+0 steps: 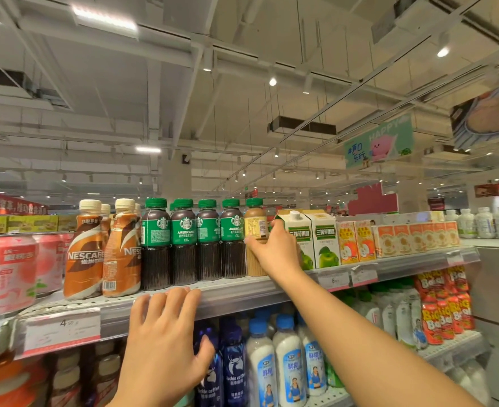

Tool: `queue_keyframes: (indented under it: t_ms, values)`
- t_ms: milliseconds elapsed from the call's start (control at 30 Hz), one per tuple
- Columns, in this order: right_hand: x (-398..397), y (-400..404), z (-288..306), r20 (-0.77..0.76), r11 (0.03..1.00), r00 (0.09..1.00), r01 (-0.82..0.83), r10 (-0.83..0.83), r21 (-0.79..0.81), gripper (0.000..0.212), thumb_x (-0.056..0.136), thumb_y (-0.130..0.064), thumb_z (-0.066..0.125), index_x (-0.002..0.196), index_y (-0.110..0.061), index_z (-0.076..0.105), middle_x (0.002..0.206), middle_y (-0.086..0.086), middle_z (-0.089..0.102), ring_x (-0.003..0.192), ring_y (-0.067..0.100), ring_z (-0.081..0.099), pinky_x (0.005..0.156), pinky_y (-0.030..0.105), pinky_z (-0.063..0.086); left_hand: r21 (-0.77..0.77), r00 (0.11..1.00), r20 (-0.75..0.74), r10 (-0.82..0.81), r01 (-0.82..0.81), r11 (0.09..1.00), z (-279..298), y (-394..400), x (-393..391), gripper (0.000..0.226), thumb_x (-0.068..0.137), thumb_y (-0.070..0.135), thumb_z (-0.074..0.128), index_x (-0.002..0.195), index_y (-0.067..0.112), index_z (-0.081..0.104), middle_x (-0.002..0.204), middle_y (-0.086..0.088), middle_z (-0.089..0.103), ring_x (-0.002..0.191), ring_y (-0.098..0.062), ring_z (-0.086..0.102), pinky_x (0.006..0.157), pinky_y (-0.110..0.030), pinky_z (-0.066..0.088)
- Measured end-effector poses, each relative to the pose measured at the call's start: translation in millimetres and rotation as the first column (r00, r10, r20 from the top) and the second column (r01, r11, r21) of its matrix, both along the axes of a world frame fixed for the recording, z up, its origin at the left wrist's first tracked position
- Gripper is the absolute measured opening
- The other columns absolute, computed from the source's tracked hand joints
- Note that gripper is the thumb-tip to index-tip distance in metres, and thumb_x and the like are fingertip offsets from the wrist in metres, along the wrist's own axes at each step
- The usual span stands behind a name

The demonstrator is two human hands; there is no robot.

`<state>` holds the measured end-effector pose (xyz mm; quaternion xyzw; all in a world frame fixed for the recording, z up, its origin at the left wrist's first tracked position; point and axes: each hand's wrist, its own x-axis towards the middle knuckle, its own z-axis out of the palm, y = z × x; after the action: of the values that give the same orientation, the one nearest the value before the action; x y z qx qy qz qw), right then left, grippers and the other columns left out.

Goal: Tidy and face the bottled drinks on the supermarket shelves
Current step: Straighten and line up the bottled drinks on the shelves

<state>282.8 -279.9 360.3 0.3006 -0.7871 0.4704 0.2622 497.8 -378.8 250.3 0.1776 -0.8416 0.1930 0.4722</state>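
On the top shelf (242, 292) stands a row of green-capped Starbucks Americano bottles (183, 245). At its right end is a tan latte bottle (255, 230) with its back label facing out. My right hand (274, 254) grips that tan bottle around its middle, fingers curled round it. My left hand (166, 333) rests with straight fingers on the shelf's front edge, below the dark bottles. Two orange Nescafe bottles (86, 251) stand to the left of the Starbucks row.
Pink peach cans (4, 274) fill the shelf's far left. Apple vinegar cartons (324, 242) and small juice boxes (359, 242) stand right of my right hand. Below are dark blue coffee bottles (233, 368), white milk bottles (289, 371) and red snack packs (441, 309).
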Motion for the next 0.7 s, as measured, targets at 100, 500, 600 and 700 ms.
queue_keyframes:
  t_ms: [100, 500, 600, 700]
  values:
    - [-11.4, -7.1, -12.1, 0.039, 1.0, 0.999, -0.01, 0.009, 0.024, 0.043, 0.082, -0.062, 0.07, 0.104, -0.026, 0.062, 0.096, -0.003, 0.068, 0.088, 0.022, 0.066, 0.071, 0.034, 0.053, 0.015, 1.0, 0.014, 0.009, -0.01, 1.0, 1.3, 3.7, 0.9, 0.064, 0.065, 0.054, 0.064, 0.119, 0.019, 0.062, 0.111, 0.002, 0.056, 0.096, -0.029, 0.051, 0.097, -0.053, 0.039]
    - [14.9, 59.1, -33.4, -0.083, 0.965, 0.981, -0.187, 0.174, -0.184, 0.031, 0.082, -0.055, 0.076, 0.099, -0.036, 0.06, 0.092, -0.015, 0.067, 0.087, 0.01, 0.063, 0.077, 0.032, 0.054, 0.049, 0.994, 0.088, 0.066, -0.07, 0.996, 8.4, 14.7, 8.5, 0.067, 0.076, 0.057, 0.051, 0.133, 0.022, 0.053, 0.123, 0.004, 0.053, 0.112, -0.025, 0.048, 0.107, -0.047, 0.036]
    - [23.4, 81.8, -53.2, -0.075, 0.954, 0.97, -0.242, 0.232, -0.176, 0.034, 0.079, -0.053, 0.077, 0.101, -0.03, 0.066, 0.094, -0.014, 0.07, 0.087, 0.011, 0.066, 0.079, 0.037, 0.057, 0.074, 0.992, 0.117, 0.05, -0.059, 0.996, 5.2, 17.3, 11.6, 0.071, 0.079, 0.057, 0.046, 0.141, 0.022, 0.05, 0.141, 0.001, 0.05, 0.128, -0.026, 0.045, 0.114, -0.05, 0.032]
    - [33.8, 102.5, -87.0, -0.012, 0.931, 0.942, -0.332, 0.335, -0.152, 0.034, 0.077, -0.048, 0.08, 0.103, -0.031, 0.065, 0.094, -0.017, 0.07, 0.088, 0.004, 0.066, 0.081, 0.038, 0.058, 0.153, 0.994, 0.106, -0.019, 0.002, 0.988, -10.6, 27.9, 14.8, 0.07, 0.083, 0.053, 0.044, 0.146, 0.023, 0.045, 0.156, -0.001, 0.04, 0.144, -0.028, 0.034, 0.119, -0.051, 0.028]
